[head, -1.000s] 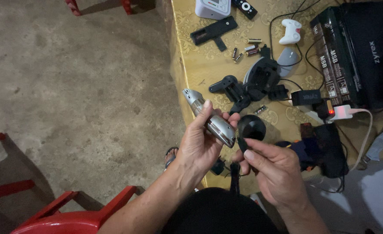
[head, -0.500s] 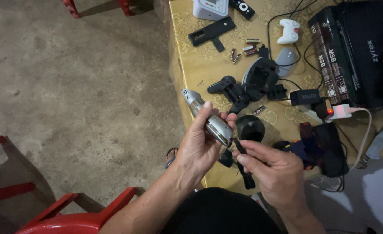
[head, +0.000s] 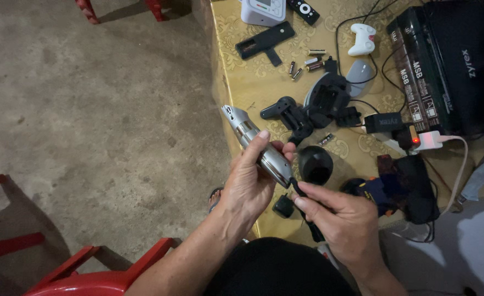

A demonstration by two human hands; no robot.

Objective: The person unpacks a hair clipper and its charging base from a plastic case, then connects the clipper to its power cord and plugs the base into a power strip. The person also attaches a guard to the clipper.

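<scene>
1. Fingers (head: 261, 143) of the left hand (head: 250, 183) wrap the silver hair clipper (head: 257, 147), held above the worktop (head: 253, 82) edge.
2. Right hand (head: 343, 225) pinches a black plug (head: 299, 192) at its base.
3. Clipper looks rigid, smooth, probably slippery; grip mid-body.

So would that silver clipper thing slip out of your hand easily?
Probably a little: the silver clipper looks smooth and shiny, so likely slippery. Its rounded body might roll if put on the table. It seems stiff, and the left hand wraps it firmly.

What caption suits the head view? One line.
Left hand grips a silver hair clipper while right hand fits a black plug.
</scene>
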